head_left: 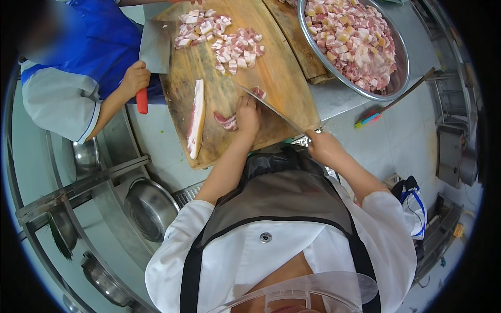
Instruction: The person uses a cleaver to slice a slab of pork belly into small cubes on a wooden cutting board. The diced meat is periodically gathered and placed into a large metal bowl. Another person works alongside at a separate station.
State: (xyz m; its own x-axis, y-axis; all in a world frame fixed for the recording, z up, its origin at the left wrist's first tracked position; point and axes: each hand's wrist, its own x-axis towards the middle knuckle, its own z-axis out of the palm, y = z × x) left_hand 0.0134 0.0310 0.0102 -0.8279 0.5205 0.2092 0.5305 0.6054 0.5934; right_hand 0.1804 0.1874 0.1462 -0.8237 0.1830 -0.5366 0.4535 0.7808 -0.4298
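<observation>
Head view: right hand [326, 146] clenched round the knife [277, 112] handle, blade angled over the wooden board [292, 78] just beside left hand [248, 113]; that one is down at the meat [226, 122], apparently steadying it, exact grip hidden. Long strip [196, 121] lies left, diced meat [238, 51] farther back, likely out of the blade's way.

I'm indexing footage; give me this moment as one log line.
left hand: on meat piece; right hand: gripping knife; cutting board: long meat strip, diced meat; metal bowl: meat cubes; co-worker's hand: holding red-handled cleaver
</observation>
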